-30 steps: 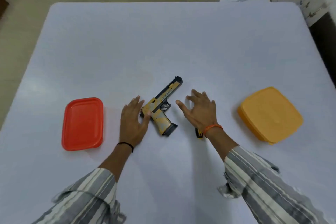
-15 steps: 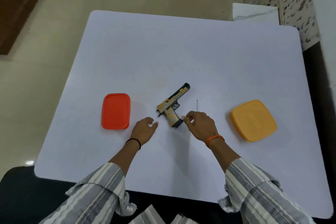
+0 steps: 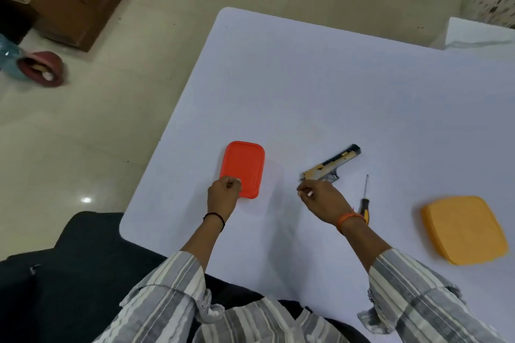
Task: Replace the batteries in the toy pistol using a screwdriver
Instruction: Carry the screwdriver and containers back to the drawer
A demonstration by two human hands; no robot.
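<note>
Sleeves (image 3: 178, 281) in grey stripes reach out over the white worktop (image 3: 306, 86). Left hand (image 3: 223, 196) has its fingers curled at the near corner of the red lid (image 3: 243, 168); whether they grip it I cannot tell. Right hand (image 3: 323, 198) has its fingers clenched on the grip of the pistol (image 3: 331, 166), which lies with its barrel pointing away to the right. Screwdriver (image 3: 364, 200) lies just right of that hand, untouched. Yellow box (image 3: 464, 228) sits well apart, farther right.
</note>
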